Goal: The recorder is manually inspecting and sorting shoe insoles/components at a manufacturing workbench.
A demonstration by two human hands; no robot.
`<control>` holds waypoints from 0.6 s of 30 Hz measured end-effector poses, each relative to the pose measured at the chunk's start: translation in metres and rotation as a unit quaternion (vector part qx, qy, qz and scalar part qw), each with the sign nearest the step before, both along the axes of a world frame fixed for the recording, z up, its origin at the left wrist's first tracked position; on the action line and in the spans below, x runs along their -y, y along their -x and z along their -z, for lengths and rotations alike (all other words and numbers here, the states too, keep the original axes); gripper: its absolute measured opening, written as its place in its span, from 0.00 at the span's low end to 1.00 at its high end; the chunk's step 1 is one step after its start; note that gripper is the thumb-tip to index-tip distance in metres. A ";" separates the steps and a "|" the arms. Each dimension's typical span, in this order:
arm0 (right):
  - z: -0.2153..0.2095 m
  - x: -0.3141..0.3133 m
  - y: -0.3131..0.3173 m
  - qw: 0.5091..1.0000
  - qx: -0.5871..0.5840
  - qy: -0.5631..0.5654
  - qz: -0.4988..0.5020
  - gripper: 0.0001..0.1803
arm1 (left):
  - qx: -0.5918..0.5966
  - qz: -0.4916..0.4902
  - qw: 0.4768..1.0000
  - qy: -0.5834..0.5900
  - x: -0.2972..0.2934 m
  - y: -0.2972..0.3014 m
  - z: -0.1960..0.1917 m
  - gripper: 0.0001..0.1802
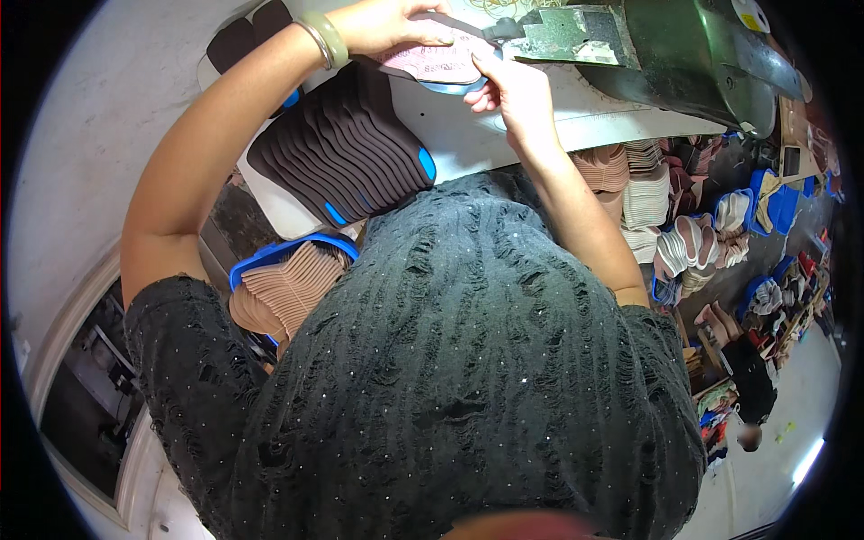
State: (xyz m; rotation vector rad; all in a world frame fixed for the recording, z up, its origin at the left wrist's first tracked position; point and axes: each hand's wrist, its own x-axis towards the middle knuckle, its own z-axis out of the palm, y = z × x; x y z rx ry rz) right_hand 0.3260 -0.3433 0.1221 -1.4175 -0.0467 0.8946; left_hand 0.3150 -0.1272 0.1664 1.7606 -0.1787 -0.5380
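A pink printed insole [439, 58] with a blue edge is held level over the white table top [490, 153], beside the green sewing machine's [684, 63] flat metal plate. My left hand [389, 27] grips its left end, fingers lying over the top; a bracelet circles that wrist. With the thumb on its upper face, my right hand [517, 90] pinches the right edge, the other fingers curled beneath. Closer to my body, a row of dark brown insoles [346, 148] with blue patches lies overlapped on the table. More dark insoles [256, 36] lie beyond my left forearm.
A blue basket [247, 263] of beige insoles [292, 283] stands by my left side, below the table. To the right are stacked pink and white insoles [643, 193], blue bins [783, 209] and piled shoe parts. Another person [751, 387] in dark clothing is farther off.
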 end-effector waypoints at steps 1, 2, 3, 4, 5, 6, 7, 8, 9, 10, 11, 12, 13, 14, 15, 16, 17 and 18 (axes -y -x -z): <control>-0.002 0.001 -0.001 1.000 0.015 0.005 -0.009 0.15 | 0.000 -0.026 1.000 -0.002 0.000 0.005 0.003 0.22; -0.001 0.003 -0.003 1.000 0.014 0.005 -0.006 0.15 | -0.001 -0.024 1.000 -0.002 0.004 0.008 0.002 0.22; -0.001 0.004 -0.004 0.999 0.046 -0.007 -0.007 0.15 | -0.016 -0.042 0.998 0.031 0.008 0.011 0.000 0.22; 0.000 0.005 -0.005 0.997 0.078 -0.020 -0.007 0.14 | -0.031 -0.060 0.996 0.064 0.012 0.015 0.000 0.22; -0.002 0.006 -0.008 0.998 0.063 -0.007 -0.011 0.14 | -0.071 -0.093 0.987 0.114 0.018 0.020 0.000 0.22; 0.000 0.008 -0.009 0.998 0.062 -0.008 -0.010 0.14 | -0.072 -0.093 0.987 0.113 0.019 0.022 -0.001 0.22; 0.004 0.009 -0.011 0.996 0.090 -0.014 -0.024 0.14 | -0.059 -0.097 0.991 0.075 0.022 0.025 -0.004 0.22; 0.005 0.011 -0.012 0.992 0.118 -0.020 -0.038 0.14 | -0.046 -0.101 0.993 0.037 0.026 0.027 -0.008 0.21; 0.005 0.012 -0.012 0.992 0.118 -0.020 -0.037 0.14 | -0.004 -0.142 0.982 0.123 0.034 0.029 -0.005 0.20; 0.003 0.013 -0.013 0.994 0.102 -0.008 -0.038 0.14 | -0.004 -0.141 0.982 0.123 0.037 0.032 -0.004 0.20; 0.002 0.014 -0.013 0.995 0.087 0.005 -0.038 0.14 | -0.045 -0.165 0.970 0.172 0.040 0.035 -0.005 0.20; 0.004 0.015 -0.013 0.995 0.087 0.004 -0.038 0.14 | -0.086 -0.189 0.953 0.221 0.043 0.037 -0.005 0.19; 0.006 0.017 -0.012 0.994 0.089 0.023 -0.053 0.16 | -0.086 -0.189 0.953 0.220 0.046 0.040 -0.006 0.19; 0.007 0.018 -0.011 0.993 0.090 0.044 -0.068 0.18 | -0.097 -0.219 0.937 0.255 0.050 0.042 -0.006 0.19; 0.006 0.017 -0.009 0.993 0.090 0.044 -0.068 0.18 | -0.109 -0.249 0.918 0.288 0.054 0.043 -0.007 0.19; 0.005 0.016 -0.006 0.996 0.059 0.043 -0.059 0.16 | -0.109 -0.249 0.918 0.288 0.058 0.045 -0.009 0.19; 0.004 0.014 -0.005 0.997 0.029 0.041 -0.051 0.15 | -0.093 -0.280 0.911 0.287 0.062 0.046 -0.012 0.20; 0.004 0.014 -0.004 0.997 0.029 0.041 -0.051 0.15 | -0.077 -0.311 0.904 0.285 0.064 0.047 -0.013 0.20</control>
